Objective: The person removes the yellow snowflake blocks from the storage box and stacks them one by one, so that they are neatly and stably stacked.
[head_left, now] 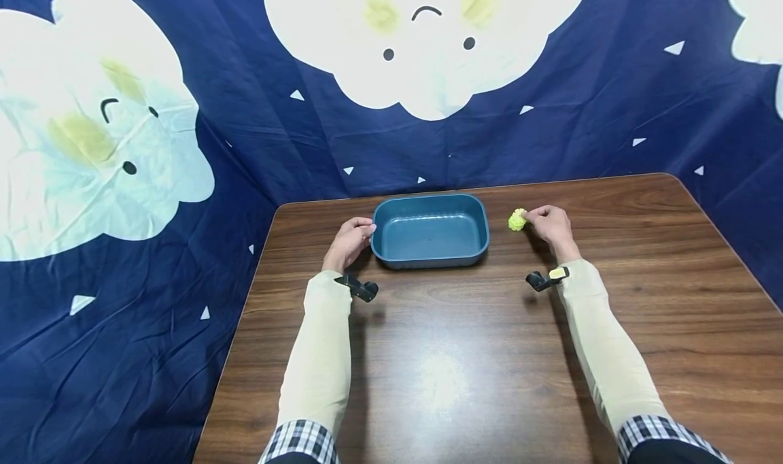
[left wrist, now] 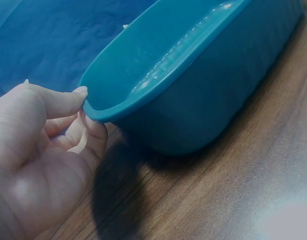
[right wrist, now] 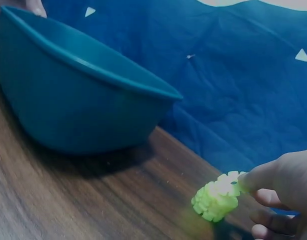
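A teal plastic basin (head_left: 429, 263), rectangular with rounded corners, stands near the table's far edge with nothing in it. At its left end, my left hand (head_left: 351, 241) pinches the rim between thumb and fingers; the left wrist view shows the thumb over the basin's rim (left wrist: 113, 113) and fingers below. To the right of the basin, my right hand (head_left: 552, 229) pinches a small yellow-green object (head_left: 517, 220) with a bumpy, flower-like outline. In the right wrist view this yellow-green object (right wrist: 216, 198) hangs from the fingertips, close over the table.
The brown wood-grain table (head_left: 440, 328) reaches from the forearms to a dark blue cloth backdrop (head_left: 232, 56) with white clouds and triangles. Small black wrist cameras ride on the left wrist (head_left: 359, 287) and right wrist (head_left: 544, 280).
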Demonstrator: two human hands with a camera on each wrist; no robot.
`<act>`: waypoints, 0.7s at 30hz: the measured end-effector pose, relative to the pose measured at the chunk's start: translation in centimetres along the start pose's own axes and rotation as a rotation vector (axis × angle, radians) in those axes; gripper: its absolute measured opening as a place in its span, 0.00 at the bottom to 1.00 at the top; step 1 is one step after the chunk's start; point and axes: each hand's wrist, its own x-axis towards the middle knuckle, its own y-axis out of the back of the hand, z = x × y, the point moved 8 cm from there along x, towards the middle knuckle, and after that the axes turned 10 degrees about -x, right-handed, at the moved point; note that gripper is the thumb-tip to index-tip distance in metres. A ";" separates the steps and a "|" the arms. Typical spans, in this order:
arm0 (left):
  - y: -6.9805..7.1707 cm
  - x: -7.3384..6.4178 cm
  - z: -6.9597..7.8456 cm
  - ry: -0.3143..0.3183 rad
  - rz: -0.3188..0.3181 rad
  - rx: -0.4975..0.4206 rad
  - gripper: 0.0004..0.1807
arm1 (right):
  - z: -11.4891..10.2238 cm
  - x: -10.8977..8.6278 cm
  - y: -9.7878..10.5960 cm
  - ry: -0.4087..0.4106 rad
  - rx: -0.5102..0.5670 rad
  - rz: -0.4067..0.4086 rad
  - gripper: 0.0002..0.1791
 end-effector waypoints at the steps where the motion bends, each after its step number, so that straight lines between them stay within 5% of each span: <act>1: 0.0 0.0 0.0 0.001 -0.001 0.002 0.14 | 0.0 0.1 -0.1 -0.003 -0.008 0.001 0.22; 21: 0.5 0.3 -0.1 -0.003 0.010 0.017 0.09 | -0.1 0.2 0.4 0.016 -0.111 0.026 0.23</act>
